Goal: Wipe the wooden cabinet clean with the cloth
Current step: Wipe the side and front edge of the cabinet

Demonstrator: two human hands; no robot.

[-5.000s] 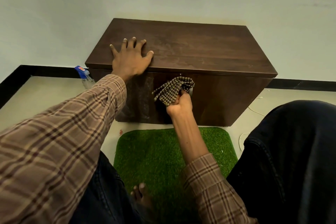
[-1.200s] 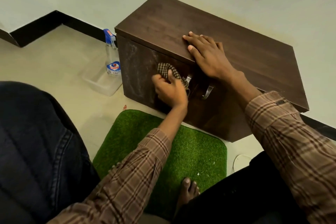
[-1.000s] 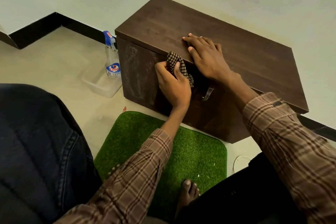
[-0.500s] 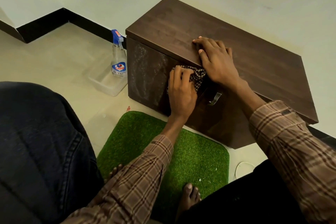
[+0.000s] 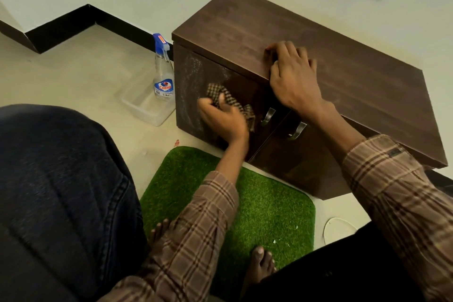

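Since half a second ago left hand (image 5: 224, 120) dropped from the door's top edge toward mid-door, leftward. It grips the checked cloth (image 5: 229, 100) bunched under curled fingers, pressed against the wooden cabinet (image 5: 343, 76) front, left of two metal handles (image 5: 268, 116). Right hand (image 5: 293, 78) rests on the top's front edge, fingers slightly bent, holding nothing. Spray bottle (image 5: 163, 71) stands just left; green mat (image 5: 257, 208) in front.

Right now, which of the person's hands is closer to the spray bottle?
Left. The left hand grips the cloth on the cabinet front, close beside the spray bottle; the right hand rests on the cabinet's top edge, farther away.
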